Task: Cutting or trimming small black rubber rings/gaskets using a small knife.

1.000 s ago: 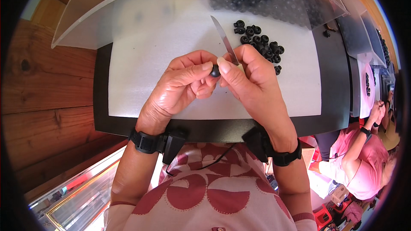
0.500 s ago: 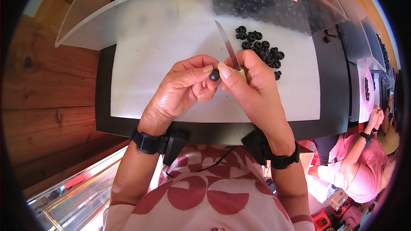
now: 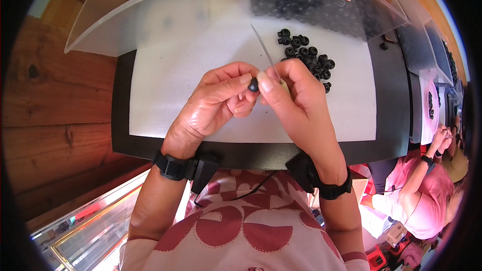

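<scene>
Between the thumb and fingers of my left hand is pinched a small round black part, smooth like a bead. My right hand is closed round the pale handle of a knife, its thin blade pointing up and away to the left. The right thumb tip presses against the black part, so both hands meet over the white mat. Just beyond my right hand lies a loose pile of similar black parts, some showing a hole and a short neck.
A clear bin full of black parts stands at the back right; another clear bin is at the back left. The mat lies on a dark table. At the far right, a co-worker in pink sits beside a pink tray.
The knife blade has turned and now shows its edge more narrowly. The black part has shifted slightly, with the right thumb still on it.
</scene>
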Motion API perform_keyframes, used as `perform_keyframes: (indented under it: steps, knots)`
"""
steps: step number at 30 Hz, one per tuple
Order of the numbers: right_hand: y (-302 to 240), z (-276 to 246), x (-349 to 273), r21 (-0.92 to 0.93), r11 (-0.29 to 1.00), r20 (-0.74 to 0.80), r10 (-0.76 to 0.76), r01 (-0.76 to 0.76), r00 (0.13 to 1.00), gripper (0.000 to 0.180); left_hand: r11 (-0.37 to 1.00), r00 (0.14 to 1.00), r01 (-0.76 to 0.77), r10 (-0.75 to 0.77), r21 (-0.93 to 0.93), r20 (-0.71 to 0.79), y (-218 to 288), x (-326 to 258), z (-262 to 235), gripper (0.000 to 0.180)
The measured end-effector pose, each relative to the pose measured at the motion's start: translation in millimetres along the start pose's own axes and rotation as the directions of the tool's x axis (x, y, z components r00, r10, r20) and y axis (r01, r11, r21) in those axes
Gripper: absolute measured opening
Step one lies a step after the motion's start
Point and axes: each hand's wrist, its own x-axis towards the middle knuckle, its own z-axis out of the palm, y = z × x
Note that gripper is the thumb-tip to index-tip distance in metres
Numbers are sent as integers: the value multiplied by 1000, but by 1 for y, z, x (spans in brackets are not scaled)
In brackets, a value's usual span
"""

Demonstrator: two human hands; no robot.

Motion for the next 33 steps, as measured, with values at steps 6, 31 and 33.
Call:
perform_keyframes:
  steps: [6,31,33]
  knots:
    - [-9,-5,-26,-171,984,28,-51,55,998,19,998,999,-33,34,-47,10,-3,2,-5,20]
    - [-4,-5,-30,-305,945,55,-105,117,993,20,997,996,-78,79,-24,37,-6,2,-8,28]
    - [-3,-4,-30,-293,948,51,-111,121,993,19,996,995,-86,87,-24,40,-7,2,-8,27]
